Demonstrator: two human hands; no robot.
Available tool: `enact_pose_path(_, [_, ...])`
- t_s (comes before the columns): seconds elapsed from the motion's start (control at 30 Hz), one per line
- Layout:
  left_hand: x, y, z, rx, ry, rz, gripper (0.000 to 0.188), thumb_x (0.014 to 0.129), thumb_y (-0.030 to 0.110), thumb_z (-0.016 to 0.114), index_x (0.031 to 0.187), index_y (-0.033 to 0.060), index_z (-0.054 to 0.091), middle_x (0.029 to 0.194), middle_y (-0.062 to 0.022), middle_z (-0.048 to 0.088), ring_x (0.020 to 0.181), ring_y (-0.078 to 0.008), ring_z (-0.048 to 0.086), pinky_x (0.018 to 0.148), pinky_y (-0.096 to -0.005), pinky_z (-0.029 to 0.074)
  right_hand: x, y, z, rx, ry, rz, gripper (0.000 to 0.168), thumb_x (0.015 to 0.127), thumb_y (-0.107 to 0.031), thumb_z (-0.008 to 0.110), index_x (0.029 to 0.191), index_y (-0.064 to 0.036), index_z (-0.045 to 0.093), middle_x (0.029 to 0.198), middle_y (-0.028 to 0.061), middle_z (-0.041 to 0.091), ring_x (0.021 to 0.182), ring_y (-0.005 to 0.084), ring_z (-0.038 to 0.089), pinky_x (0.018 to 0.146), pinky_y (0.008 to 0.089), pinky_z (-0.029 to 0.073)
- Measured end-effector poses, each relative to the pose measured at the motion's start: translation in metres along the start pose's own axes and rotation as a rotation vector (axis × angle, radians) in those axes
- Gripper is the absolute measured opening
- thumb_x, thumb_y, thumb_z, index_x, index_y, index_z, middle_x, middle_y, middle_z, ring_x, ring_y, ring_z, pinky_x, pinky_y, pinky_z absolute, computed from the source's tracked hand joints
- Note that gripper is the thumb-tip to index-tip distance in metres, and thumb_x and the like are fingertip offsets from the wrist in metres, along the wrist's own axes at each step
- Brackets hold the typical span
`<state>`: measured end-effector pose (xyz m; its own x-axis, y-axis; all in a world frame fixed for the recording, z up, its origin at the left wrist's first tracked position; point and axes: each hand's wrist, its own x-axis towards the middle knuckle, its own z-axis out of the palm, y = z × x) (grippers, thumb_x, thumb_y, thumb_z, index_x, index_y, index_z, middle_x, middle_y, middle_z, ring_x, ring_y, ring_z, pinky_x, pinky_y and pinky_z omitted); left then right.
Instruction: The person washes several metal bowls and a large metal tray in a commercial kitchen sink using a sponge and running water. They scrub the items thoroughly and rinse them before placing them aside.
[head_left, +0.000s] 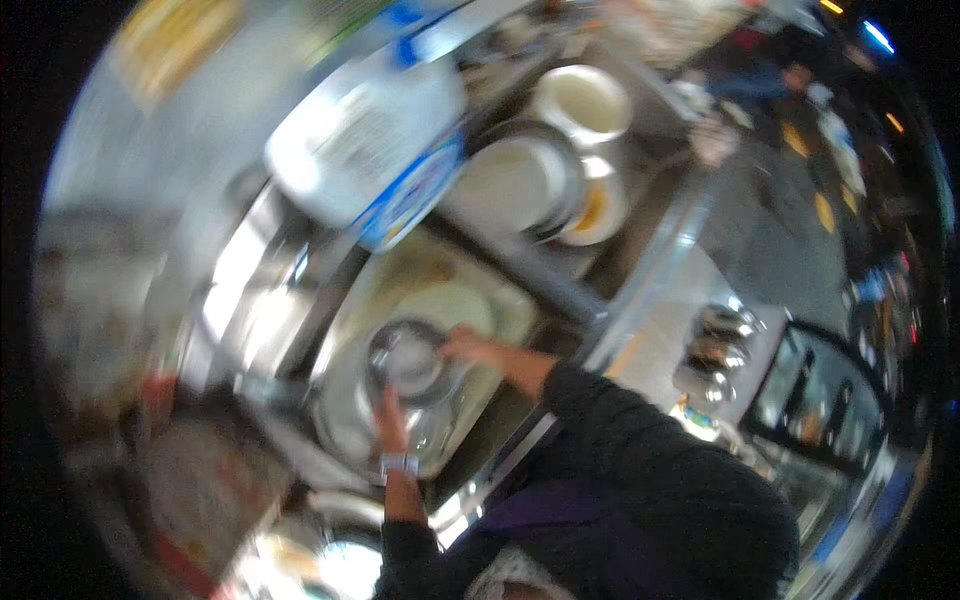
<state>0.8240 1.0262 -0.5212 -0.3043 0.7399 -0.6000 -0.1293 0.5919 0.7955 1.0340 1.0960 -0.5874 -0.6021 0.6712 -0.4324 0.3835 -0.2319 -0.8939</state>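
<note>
A round metal bowl (409, 364) is between my hands, over a pale rectangular tub (480, 397) in a sink basin. My right hand (472, 346) grips its right rim, the fingers bent over the edge. On the near side, my left hand (390, 420) is against the rim, with a band on the wrist. Something whitish shows inside the bowl, too blurred to identify. A rounded, shiny, clear or metal vessel (431, 435) lies in the tub just below the bowl. Behind the bowl a pale round shape (450, 304) can be seen in the tub.
A large white jug (367, 135) with a blue label stands beyond the tub. Across a metal divider (517, 262), another basin holds a white container (583, 105), a wide round pot (514, 180) and a container with orange residue (596, 206). Several shiny metal vessels (720, 352) sit on the right-hand ledge.
</note>
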Motion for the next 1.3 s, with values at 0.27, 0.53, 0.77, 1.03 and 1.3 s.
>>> enact_pose_path(0.27, [-0.040,0.050,0.002,0.075,-0.116,-0.236,0.049,0.085,0.020,0.040,0.130,0.0115,0.021,0.122,-0.0172,0.040,0.107,-0.0275,0.045,0.077,-0.0377,0.047,-0.018,-0.040,0.011,1.066,-0.024,0.864,0.020,0.075,-0.010,0.052,0.091,0.002,0.054,0.080,0.0081,0.057,0.075,0.0225,0.058,0.066,0.0342,0.051])
enact_pose_path(0.53, [-0.060,0.054,-0.011,0.969,0.303,0.283,0.073,0.067,-0.001,0.045,0.131,0.0273,0.023,0.111,-0.0143,0.038,0.082,-0.0326,0.054,0.067,-0.0390,0.048,-0.015,-0.037,-0.014,-0.250,0.756,0.087,0.044,0.080,-0.007,0.042,0.123,-0.004,0.035,0.111,0.0214,0.048,0.100,0.0362,0.049,0.083,0.0336,0.040])
enact_pose_path(0.77, [-0.044,0.016,-0.014,0.915,0.423,0.298,0.069,0.071,0.005,0.050,0.131,0.0230,0.023,0.112,-0.0209,0.041,0.076,-0.0335,0.057,0.066,-0.0400,0.047,-0.007,0.004,0.015,-0.031,0.807,0.373,0.040,0.079,-0.007,0.044,0.118,-0.003,0.037,0.109,0.0187,0.048,0.096,0.0315,0.051,0.073,0.0353,0.046])
enact_pose_path(1.03, [-0.037,-0.021,-0.021,0.012,0.452,-0.201,0.048,0.073,0.008,0.049,0.120,0.0047,0.037,0.095,-0.0133,0.055,0.070,-0.0211,0.057,0.056,-0.0327,0.048,-0.010,-0.037,0.021,0.524,0.715,0.639,0.036,0.077,-0.013,0.048,0.108,0.004,0.041,0.085,0.0168,0.053,0.080,0.0221,0.055,0.058,0.0322,0.047])
enact_pose_path(1.3, [-0.031,-0.039,0.028,-0.525,0.115,-0.298,0.022,0.073,0.007,0.051,0.093,0.0054,0.041,0.070,-0.0076,0.048,0.054,-0.0153,0.048,0.042,-0.0253,0.041,-0.034,-0.119,-0.025,-0.125,0.819,-0.066,0.037,0.080,-0.010,0.052,0.114,0.001,0.040,0.083,0.0172,0.058,0.073,0.0257,0.058,0.070,0.0356,0.045])
